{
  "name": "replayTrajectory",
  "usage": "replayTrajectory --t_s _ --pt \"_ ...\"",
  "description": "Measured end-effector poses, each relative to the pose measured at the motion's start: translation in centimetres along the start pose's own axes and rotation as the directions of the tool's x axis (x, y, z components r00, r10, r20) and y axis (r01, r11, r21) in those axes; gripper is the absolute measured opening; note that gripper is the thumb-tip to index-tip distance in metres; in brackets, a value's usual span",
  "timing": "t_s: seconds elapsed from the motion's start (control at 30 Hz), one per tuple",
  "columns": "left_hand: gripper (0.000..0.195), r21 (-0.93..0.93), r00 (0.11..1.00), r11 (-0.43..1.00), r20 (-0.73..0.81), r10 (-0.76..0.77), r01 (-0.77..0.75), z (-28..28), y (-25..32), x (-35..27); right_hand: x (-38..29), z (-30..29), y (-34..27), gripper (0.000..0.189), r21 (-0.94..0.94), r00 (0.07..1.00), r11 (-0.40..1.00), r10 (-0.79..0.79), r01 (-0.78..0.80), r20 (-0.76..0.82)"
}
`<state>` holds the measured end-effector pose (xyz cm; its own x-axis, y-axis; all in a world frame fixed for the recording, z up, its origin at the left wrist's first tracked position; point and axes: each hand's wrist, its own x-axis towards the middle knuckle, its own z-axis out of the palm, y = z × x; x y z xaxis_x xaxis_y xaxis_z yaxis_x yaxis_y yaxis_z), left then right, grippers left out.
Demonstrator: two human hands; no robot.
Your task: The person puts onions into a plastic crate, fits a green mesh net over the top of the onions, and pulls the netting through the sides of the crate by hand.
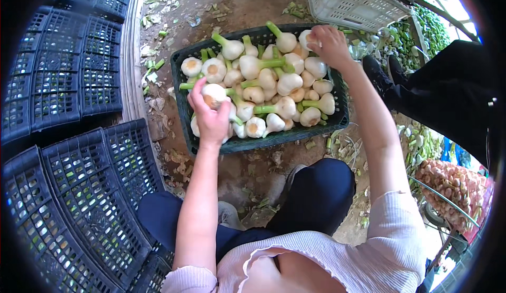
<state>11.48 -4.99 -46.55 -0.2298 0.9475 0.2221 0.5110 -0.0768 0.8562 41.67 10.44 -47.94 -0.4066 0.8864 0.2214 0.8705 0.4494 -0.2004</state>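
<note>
A dark green plastic crate (pixel 261 143) on the ground before me holds many garlic bulbs (pixel 289 83) with short-cut green stems. My left hand (pixel 211 121) is at the crate's left side, its thumb and fingers around a white garlic bulb (pixel 214 94) whose tan root end shows. Over the far right corner of the crate, my right hand (pixel 333 44) has its fingers on another garlic bulb (pixel 306 40), partly hidden by the hand. The bulbs lie at mixed angles, some root end up, others with stems sideways.
Stacked dark plastic crates (pixel 91 198) line my left. A white plastic crate (pixel 355 4) stands beyond the far right corner. Another person's dark-clad leg (pixel 442 83) is at right, above a mesh sack of garlic (pixel 452 192). Leaf scraps (pixel 152 103) litter the ground.
</note>
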Motion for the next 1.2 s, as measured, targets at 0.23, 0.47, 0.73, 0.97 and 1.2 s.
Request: replayTrajectory --t_s 0.23,0.47,0.73,0.97,1.2 --pt "0.040 0.283 0.981 0.949 0.170 0.095 -0.141 1.1 -1.4 0.5 -0.5 0.4 3.2 0.021 0.254 0.998 0.967 -0.040 0.027 0.047" --pt "0.044 0.747 0.871 0.561 0.483 -0.089 -0.357 3.5 -2.2 2.0 0.1 -2.4 -0.6 0.019 0.015 0.968 0.986 -0.160 0.165 -0.192" --pt "0.044 0.555 0.832 0.739 0.554 0.015 -0.382 2.4 -1.1 2.5 3.0 3.4 -12.7 0.060 0.262 0.839 0.965 -0.125 -0.021 0.530" --pt "0.033 0.493 0.954 0.817 0.141 0.264 -0.299 0.2 -1.5 9.4 3.4 2.5 -9.9 0.053 0.983 0.978 0.103 0.161 -0.150 0.132" --pt "0.037 0.749 0.897 0.501 0.305 0.320 -0.434 7.2 -4.9 10.8 1.2 1.0 -10.4 0.047 0.687 0.922 0.684 -0.055 -0.244 0.383"
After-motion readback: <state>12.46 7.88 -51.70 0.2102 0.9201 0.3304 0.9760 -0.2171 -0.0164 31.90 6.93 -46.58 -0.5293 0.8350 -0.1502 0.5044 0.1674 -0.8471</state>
